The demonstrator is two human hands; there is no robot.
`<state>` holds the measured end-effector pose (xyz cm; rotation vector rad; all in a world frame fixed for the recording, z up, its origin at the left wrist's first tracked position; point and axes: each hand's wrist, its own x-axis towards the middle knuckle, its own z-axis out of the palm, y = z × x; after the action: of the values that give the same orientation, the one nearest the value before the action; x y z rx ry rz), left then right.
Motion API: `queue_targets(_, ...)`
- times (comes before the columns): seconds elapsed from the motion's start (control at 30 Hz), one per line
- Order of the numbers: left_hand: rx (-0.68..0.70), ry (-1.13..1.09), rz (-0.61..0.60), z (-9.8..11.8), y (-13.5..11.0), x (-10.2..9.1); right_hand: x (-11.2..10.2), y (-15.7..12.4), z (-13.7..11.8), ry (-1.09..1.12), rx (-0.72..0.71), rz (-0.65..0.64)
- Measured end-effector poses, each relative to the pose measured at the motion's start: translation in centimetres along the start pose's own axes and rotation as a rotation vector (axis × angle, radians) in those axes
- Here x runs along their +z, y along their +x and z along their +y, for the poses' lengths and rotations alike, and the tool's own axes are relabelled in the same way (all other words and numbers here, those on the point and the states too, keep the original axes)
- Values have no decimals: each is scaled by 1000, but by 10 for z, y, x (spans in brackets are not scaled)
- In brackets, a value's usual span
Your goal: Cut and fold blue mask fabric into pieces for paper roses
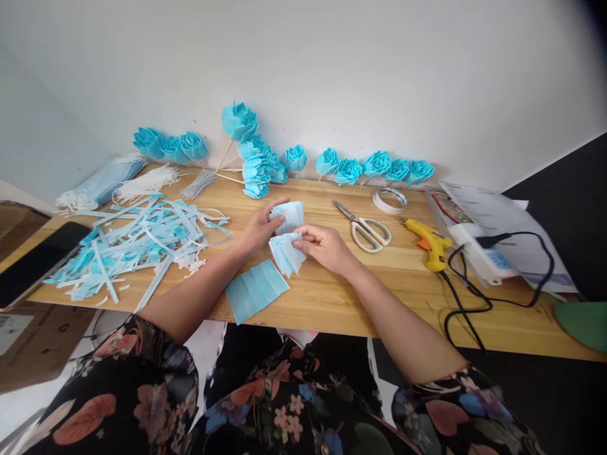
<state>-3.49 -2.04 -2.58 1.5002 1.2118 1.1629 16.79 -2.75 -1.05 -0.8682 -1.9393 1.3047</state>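
Note:
My left hand [262, 226] is closed on a small stack of pale blue fabric squares [290, 215], its thumb lying over the near edge. Just to the right, my right hand [322, 246] pinches a second bunch of light blue fabric pieces [287, 251], fanned out slightly with pointed corners hanging down. The two bunches are close together above the wooden table [332, 303]. Below them, a larger pleated blue fabric sheet [256, 289] lies flat near the front edge.
Blue strip scraps [137, 246] cover the left side beside a phone [42, 259]. Blue fabric flowers [256, 164] line the wall. Scissors [364, 229], a tape roll [389, 200], a yellow glue gun [429, 243] with its cord and a white power strip [488, 253] are on the right.

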Motion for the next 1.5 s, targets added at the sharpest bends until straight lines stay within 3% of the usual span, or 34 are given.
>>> queue_targets(0.1, 17, 25, -31, 3, -2, 1, 5, 0, 2, -81, -23, -14)
queue_targets(0.27, 109, 73, -63, 5, -2, 3, 1, 6, 12, -169, -75, 215)
queue_targets(0.4, 102, 42, -106, 6, -2, 5, -1, 8, 12, -193, -102, 313)
queue_targets(0.73, 91, 30, -137, 24, -13, 4, 2, 10, 12, -181, -59, 389)
queue_targets(1.07, 160, 177, -29, 21, -14, 12, 9, 9, 13, -240, -69, 419)
queue_targets(1.5, 204, 218, -39, 18, -12, 10, 9, 10, 10, -167, -54, 439)
